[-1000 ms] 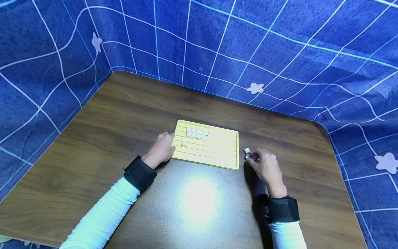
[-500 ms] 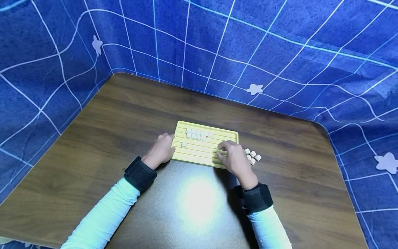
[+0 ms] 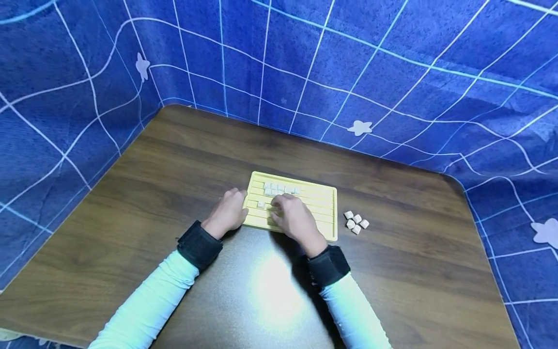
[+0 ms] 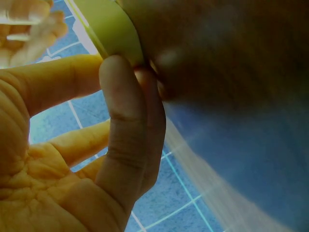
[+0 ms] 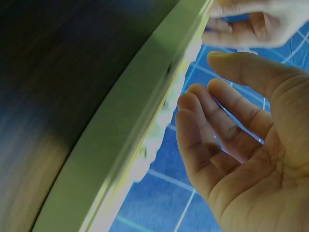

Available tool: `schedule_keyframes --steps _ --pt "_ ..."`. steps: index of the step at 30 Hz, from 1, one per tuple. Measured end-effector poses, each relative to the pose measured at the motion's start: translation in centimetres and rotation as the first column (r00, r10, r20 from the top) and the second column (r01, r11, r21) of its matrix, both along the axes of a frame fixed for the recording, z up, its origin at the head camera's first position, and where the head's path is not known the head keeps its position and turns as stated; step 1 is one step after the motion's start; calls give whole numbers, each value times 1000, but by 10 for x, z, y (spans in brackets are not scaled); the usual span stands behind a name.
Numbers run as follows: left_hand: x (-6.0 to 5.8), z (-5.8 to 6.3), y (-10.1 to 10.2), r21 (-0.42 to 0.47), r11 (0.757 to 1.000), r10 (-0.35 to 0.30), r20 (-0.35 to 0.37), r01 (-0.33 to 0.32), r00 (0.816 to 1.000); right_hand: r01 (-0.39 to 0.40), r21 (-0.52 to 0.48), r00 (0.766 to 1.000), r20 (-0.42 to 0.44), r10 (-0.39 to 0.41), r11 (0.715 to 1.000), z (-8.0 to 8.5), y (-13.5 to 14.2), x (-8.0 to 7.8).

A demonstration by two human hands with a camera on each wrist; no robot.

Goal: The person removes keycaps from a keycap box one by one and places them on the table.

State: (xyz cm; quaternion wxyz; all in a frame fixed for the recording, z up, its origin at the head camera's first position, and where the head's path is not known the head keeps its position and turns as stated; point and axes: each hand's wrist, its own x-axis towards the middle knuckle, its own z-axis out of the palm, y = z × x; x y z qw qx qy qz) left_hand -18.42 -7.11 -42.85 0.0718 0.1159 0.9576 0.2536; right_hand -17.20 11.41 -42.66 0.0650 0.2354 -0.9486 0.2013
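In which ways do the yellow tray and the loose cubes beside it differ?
The yellow tray is broad and flat; the loose cubes are whitish, small and chunky. The left hand grips the tray's edge; no hand touches the cubes. Both rest on the wooden table.

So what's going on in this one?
A person's left hand pinches the left edge of a yellow tray, while the right hand is over it, near a lone white cube. Whether it holds anything is unclear. A cluster of cubes sits farther back; five loose cubes lie right of the tray.
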Motion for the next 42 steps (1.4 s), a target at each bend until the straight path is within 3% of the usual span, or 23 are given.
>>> schedule_keyframes --steps 7,13,28,42 --pt "1 -2 2 4 1000 4 -32 -4 999 -11 36 1000 -24 11 999 -1 -25 -7" --pt "2 -2 1 4 1000 6 -60 -6 998 46 50 996 -76 -42 998 -3 -37 -11" --pt "0 -4 0 -5 1000 1 -59 -1 998 96 161 994 31 -102 982 -1 -43 -16" --pt "1 -3 0 -10 1000 -1 -47 0 999 103 179 994 26 -109 978 -2 -44 -15"
